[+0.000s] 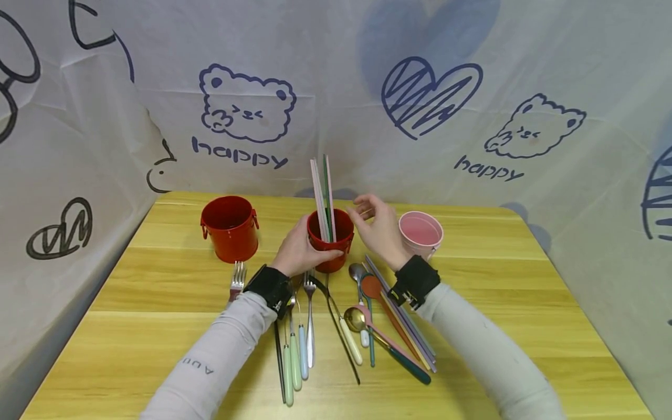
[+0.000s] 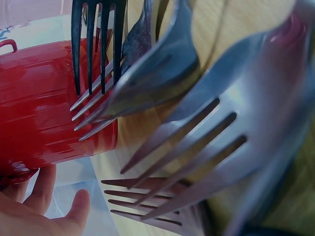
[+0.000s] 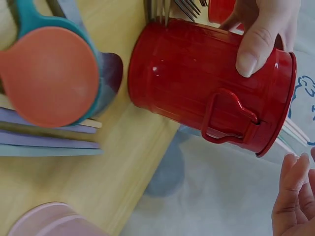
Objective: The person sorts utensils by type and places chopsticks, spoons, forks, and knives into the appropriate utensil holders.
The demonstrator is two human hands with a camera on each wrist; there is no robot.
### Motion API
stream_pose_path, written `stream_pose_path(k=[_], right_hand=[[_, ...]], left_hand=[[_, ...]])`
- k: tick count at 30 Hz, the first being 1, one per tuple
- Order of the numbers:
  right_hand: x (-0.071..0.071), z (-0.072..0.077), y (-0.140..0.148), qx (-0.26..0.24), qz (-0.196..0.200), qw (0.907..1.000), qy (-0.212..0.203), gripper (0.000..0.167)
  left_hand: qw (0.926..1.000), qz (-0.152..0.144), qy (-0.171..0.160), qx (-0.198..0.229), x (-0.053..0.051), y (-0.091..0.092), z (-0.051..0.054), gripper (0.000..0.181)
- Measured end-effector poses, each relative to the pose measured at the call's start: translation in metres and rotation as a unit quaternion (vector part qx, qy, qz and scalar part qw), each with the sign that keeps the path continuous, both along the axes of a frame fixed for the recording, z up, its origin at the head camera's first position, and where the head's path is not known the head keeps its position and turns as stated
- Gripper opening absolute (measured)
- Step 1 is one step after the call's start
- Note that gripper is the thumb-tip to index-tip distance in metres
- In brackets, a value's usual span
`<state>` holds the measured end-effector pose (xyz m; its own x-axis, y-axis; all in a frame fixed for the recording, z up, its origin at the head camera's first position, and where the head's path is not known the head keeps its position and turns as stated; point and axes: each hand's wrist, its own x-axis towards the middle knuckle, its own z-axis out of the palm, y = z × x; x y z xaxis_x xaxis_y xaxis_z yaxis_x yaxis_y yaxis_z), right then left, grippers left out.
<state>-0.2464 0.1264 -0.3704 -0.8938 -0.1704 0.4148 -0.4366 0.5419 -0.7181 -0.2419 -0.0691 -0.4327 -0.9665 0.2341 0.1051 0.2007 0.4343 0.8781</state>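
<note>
My left hand [image 1: 301, 251] grips the middle red bucket [image 1: 329, 263], its thumb across the front below the rim. Several thin pink and green chopsticks [image 1: 324, 204] stand upright in this bucket, leaning slightly left. To the right of the rim, my right hand [image 1: 379, 229] is raised with loosely bent fingers, apart from the bucket and holding nothing that I can see. Seen from the right wrist, the bucket's wire handle [image 3: 229, 118] hangs at its side. Several forks [image 2: 197, 142] lie under my left wrist, close to the bucket.
Another red bucket [image 1: 231, 233] stands at the left, a pink bucket [image 1: 422, 230] at the right. Spoons [image 1: 355, 319] and purple chopsticks [image 1: 404, 318] lie in front of my right wrist. Green- and blue-handled cutlery [image 1: 295, 361] lies nearer me. A drawn-on cloth [image 1: 336, 116] hangs behind the table.
</note>
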Motion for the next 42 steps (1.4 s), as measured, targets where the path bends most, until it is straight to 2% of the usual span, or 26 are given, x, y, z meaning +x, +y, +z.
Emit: stream_pose_path(k=[6,15,22,32,42], right_hand=[[0.01,-0.005,0.009,0.002,0.005,1.0,-0.006,0.023],[0.026,-0.014,0.029,0.01,0.013,0.9987,-0.049,0.023],[0.04,-0.021,0.044,0.053,0.025,0.9954,-0.076,0.021],[0.055,-0.029,0.064,0.087,0.051,0.9916,-0.081,0.016],[0.062,-0.035,0.085,0.121,0.07,0.9872,-0.077,0.008]], left_hand=[[1.0,0.003,-0.002,-0.001,0.0,-0.001,0.0,0.089],[1.0,0.004,-0.004,-0.005,0.001,0.0,0.001,0.089],[1.0,0.005,-0.007,0.0,0.0,0.0,0.0,0.089],[1.0,0.004,-0.008,0.003,0.002,0.0,0.002,0.09],[1.0,0.004,-0.002,0.005,0.0,0.0,0.0,0.089]])
